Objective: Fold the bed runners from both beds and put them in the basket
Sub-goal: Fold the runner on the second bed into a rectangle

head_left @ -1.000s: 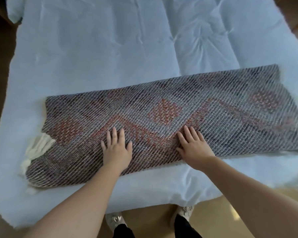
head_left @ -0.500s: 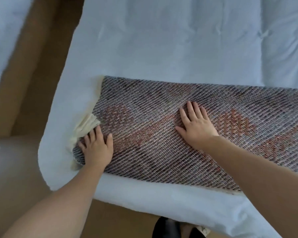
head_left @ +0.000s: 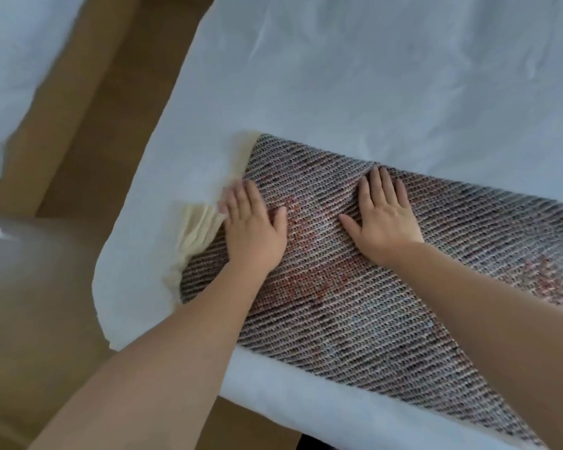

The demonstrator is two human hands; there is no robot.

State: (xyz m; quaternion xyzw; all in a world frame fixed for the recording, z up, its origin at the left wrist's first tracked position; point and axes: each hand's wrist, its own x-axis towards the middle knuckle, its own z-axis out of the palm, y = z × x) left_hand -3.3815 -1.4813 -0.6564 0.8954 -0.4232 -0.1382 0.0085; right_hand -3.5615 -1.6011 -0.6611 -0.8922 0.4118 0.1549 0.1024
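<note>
On runner (head_left: 387, 306) (fringed) rest left hand (head_left: 254, 235), right hand (head_left: 384, 222).

No legible text, label, brand or number anywhere: not on bed runner (head_left: 355, 303), not on sheet (head_left: 371, 76)

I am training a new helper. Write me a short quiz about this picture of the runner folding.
1. True or false: the left hand and the right hand both press flat on the bed runner.
2. Which hand is nearer to the cream fringe? A. left B. right
3. Fill in: the bed runner lies spread on a ___.
Key: 1 true; 2 A; 3 bed.
</note>
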